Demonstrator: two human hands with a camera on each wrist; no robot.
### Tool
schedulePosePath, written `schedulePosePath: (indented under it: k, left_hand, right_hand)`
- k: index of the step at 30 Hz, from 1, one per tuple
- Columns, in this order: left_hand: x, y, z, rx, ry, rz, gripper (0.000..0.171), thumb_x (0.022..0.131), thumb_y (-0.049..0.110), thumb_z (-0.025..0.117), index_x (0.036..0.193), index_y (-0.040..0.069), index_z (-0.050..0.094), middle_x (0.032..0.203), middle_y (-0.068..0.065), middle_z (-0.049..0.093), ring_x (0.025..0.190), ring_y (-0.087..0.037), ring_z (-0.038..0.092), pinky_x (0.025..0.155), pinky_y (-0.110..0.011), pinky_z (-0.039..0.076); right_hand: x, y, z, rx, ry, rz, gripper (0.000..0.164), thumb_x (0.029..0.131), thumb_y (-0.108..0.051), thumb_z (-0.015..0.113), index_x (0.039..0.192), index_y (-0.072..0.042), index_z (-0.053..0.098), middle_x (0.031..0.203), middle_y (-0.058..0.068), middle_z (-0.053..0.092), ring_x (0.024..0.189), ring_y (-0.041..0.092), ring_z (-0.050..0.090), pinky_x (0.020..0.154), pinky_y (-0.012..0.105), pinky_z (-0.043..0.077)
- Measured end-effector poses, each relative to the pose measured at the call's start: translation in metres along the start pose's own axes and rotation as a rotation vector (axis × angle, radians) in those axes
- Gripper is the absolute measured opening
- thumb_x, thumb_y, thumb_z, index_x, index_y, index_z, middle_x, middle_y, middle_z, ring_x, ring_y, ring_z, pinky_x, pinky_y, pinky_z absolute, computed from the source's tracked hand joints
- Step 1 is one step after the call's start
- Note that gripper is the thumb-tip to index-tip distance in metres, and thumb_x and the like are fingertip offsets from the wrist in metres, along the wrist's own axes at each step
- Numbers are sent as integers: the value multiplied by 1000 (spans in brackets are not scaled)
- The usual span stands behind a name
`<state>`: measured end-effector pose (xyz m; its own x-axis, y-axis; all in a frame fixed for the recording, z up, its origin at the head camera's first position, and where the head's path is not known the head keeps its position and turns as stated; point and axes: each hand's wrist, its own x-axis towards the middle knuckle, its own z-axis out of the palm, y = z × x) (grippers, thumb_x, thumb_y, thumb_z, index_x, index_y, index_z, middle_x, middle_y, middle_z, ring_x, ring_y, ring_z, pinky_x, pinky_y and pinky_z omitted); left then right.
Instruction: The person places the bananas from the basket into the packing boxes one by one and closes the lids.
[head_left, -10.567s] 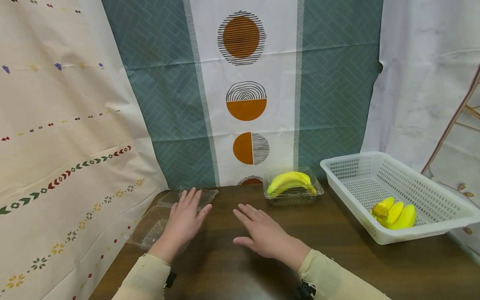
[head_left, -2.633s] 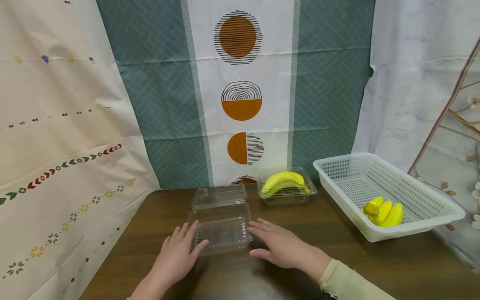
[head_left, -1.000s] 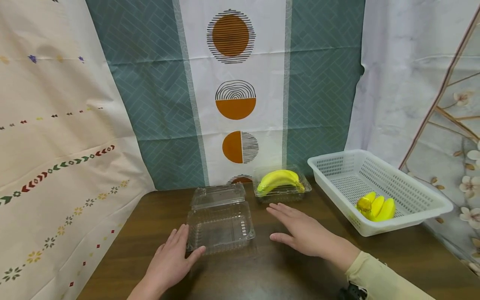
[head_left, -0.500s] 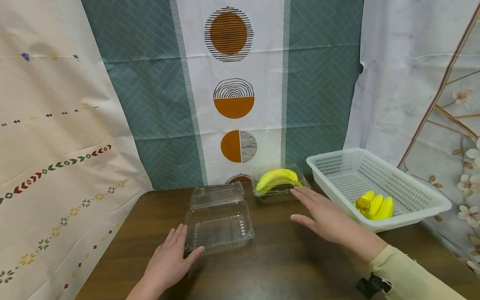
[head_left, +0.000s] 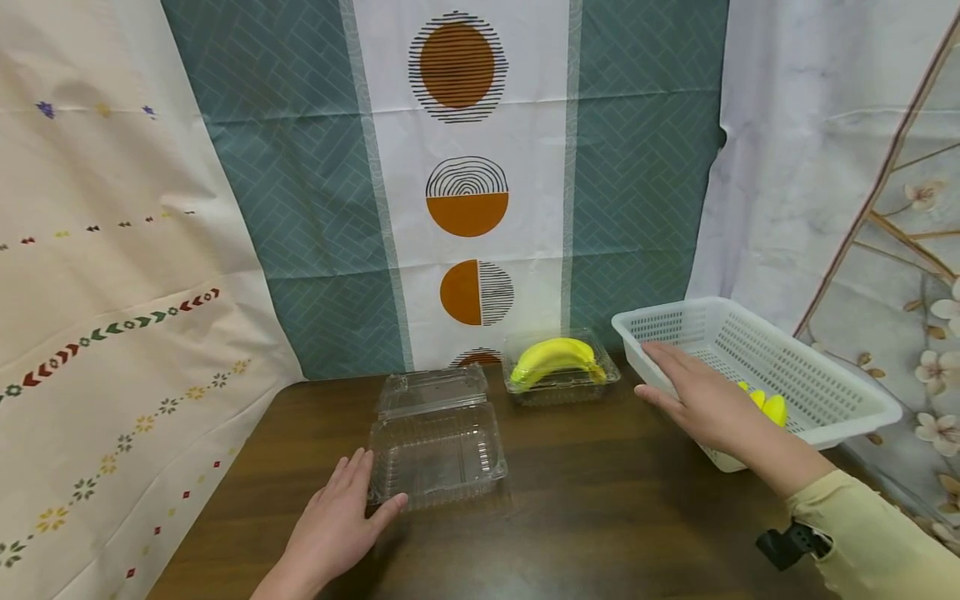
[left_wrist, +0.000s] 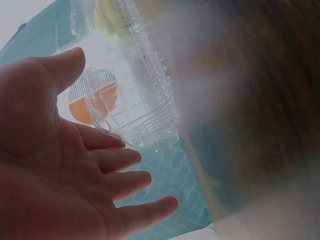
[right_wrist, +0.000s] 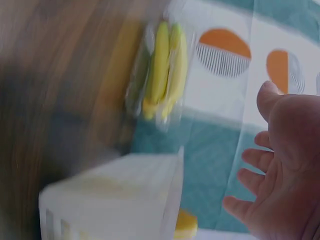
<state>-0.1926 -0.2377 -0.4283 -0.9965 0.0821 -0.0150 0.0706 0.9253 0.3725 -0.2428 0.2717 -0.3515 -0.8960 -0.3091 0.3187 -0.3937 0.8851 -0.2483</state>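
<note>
My left hand (head_left: 333,521) lies with straight fingers at the left side of a clear plastic clamshell container (head_left: 438,458), whose lid is folded back; whether it touches the container I cannot tell. My right hand (head_left: 705,404), fingers extended and holding nothing, hovers over the near left rim of a white plastic basket (head_left: 855,421). Inside the basket lies a bunch of yellow bananas (head_left: 775,409), partly hidden by that hand. In the right wrist view the palm (right_wrist: 300,165) faces the basket wall, with only a bit of banana (right_wrist: 186,224) showing past the rim.
A second clear clamshell (head_left: 551,395) with bananas (head_left: 558,358) in it stands at the back of the brown table (head_left: 570,525), left of the basket. Patterned cloths (head_left: 300,167) hang behind and on both sides.
The open clamshell came from the far left to the middle earlier. Since then the left hand has stayed beside it, while the right hand has moved right, away from it, to the basket.
</note>
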Motion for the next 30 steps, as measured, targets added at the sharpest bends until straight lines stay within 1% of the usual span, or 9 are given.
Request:
schedulePosePath:
  k: [3,7,9,13,17,22,26,30]
  left_hand:
    - [-1,-1,0,1,-4,-1,108,103,70,66,169,-8,32,175,-32,27,163,-54,21,120,-80,28]
    - [-2,-2,0,6,4,9,106,103,68,66,169,-8,33,175,-33,28,162,-54,22,119,-80,29]
    - [-3,-2,1,9,9,12,106,104,68,66,169,-8,33,175,-32,29,162,-54,22,119,-80,29]
    - [-3,-2,1,5,16,12,105,104,68,66,169,-8,33,175,-32,29,162,-54,22,119,-80,29]
    - [-4,-2,1,3,14,9,105,104,68,66,169,-8,33,175,-31,28,163,-54,22,120,-80,29]
    - [-4,-2,0,4,14,7,106,103,69,66,169,-8,33,175,-31,28,163,-54,22,119,-80,28]
    - [-3,-2,-1,5,15,9,106,103,69,66,169,-8,33,175,-32,28,163,-54,22,119,-80,28]
    - [-2,-2,-1,4,17,10,105,103,69,66,169,-7,34,175,-32,29,163,-54,22,119,-80,29]
  right_hand:
    - [0,16,-5,-10,-9,8,76,114,-42,63,169,3,36,167,35,39,151,60,39,117,75,37]
    - [-1,32,-9,8,-40,30,75,117,-42,58,169,6,34,168,38,36,152,61,36,119,75,34]
    - [-1,40,-10,15,-50,45,75,117,-42,57,168,7,34,167,39,35,152,62,35,119,76,32]
    - [-1,53,-13,-8,-69,72,76,117,-43,57,169,7,32,167,40,34,151,63,35,118,77,32]
    - [-1,67,-18,-25,-71,73,74,117,-40,57,167,10,34,164,44,35,149,65,36,118,77,32]
    - [-1,84,-24,-51,-91,80,73,118,-38,55,166,13,33,163,46,33,148,67,34,118,78,31]
    - [0,98,-26,-51,-108,69,71,119,-35,53,164,15,33,163,47,33,148,68,33,118,79,30]
    - [0,110,-26,-35,-144,79,71,120,-36,50,164,17,31,163,48,31,149,68,32,117,79,30]
